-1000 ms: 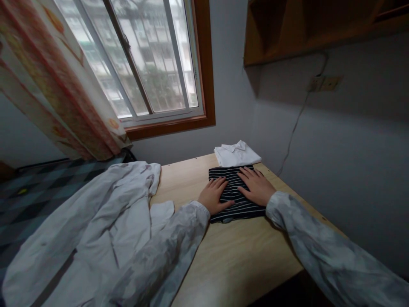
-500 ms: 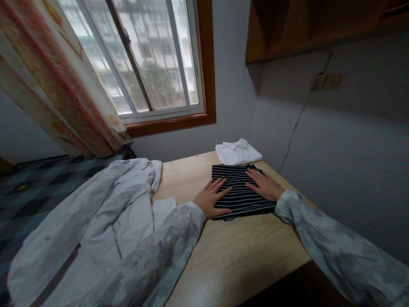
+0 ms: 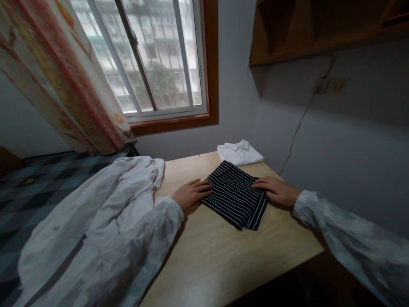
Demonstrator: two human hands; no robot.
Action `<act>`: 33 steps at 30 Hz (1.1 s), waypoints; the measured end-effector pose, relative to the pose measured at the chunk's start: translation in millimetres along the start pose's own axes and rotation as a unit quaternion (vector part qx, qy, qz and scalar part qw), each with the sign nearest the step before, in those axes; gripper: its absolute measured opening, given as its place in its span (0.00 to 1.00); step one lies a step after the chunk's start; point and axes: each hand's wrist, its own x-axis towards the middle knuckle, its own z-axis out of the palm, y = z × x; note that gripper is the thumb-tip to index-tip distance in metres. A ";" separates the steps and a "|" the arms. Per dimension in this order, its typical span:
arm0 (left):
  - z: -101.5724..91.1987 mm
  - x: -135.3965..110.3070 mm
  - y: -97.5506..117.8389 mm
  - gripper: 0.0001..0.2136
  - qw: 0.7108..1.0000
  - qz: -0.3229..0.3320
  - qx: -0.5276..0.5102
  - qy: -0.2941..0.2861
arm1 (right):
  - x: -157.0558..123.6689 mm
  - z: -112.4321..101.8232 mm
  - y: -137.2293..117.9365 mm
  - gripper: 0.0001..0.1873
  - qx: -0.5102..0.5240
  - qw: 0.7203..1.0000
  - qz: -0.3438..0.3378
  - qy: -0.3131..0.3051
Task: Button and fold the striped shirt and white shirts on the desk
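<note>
A folded black-and-white striped garment lies turned at an angle on the wooden table, one corner toward me; its exact kind does not show. My left hand holds it at the left corner, fingers over the edge and thumb out of sight. On the opposite side, my right hand pinches the right edge, its fingertips on top of the cloth. Just behind the striped garment lies a folded white shirt with its collar up.
A large pale crumpled garment covers the table's left side. The wooden tabletop ends at a near edge on the right. Wall-mounted shelves hang at upper right, above a dangling cable. A checkered bed stands to the left.
Both hands lay spread flat on the striped garment; they have moved out to its left and right edges. The garment has turned clockwise, from squared up to angled.
</note>
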 end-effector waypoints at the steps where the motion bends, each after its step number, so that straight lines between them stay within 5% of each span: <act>1: -3.7 -6.0 -4.4 0.27 1.000 -0.022 0.008 0.003 | -5.0 -1.6 -5.1 0.34 0.004 1.000 -0.025 0.000; 4: -12.1 -15.6 1.1 0.26 0.999 -0.044 -0.001 0.030 | -15.4 -2.3 -13.8 0.44 -0.013 0.997 -0.078 0.010; 8: -8.0 -4.1 39.3 0.32 0.998 0.009 -0.053 0.036 | -16.2 -2.0 -1.9 0.47 -0.043 0.992 -0.119 0.015; 11: 6.1 11.6 62.4 0.33 0.998 -0.001 -0.063 0.029 | -12.2 -0.9 12.7 0.38 -0.055 0.991 -0.118 0.009; 15: 23.9 20.4 70.9 0.21 0.998 -0.039 -0.049 0.031 | -10.9 6.2 19.0 0.28 -0.058 0.991 -0.116 0.027; 19: 28.5 14.0 70.7 0.21 0.993 -0.066 -0.086 0.045 | -13.0 15.6 5.0 0.20 -0.004 0.992 -0.107 0.072; 22: 21.9 9.0 66.3 0.19 0.968 -0.149 -0.188 0.078 | -7.0 18.7 -15.5 0.16 0.114 0.985 -0.023 0.125; 24: 11.9 9.5 59.0 0.14 0.921 -0.218 -0.297 0.127 | 5.8 15.0 -29.2 0.18 0.217 0.961 0.057 0.164; 27: -11.6 15.9 43.1 0.15 0.801 -0.296 -0.483 0.194 | 40.1 -2.2 -41.5 0.23 0.357 0.896 0.130 0.228; 33: -49.5 22.3 15.0 0.15 0.560 -0.420 -0.692 0.175 | 127.3 -36.0 -33.9 0.20 0.529 0.788 0.207 0.236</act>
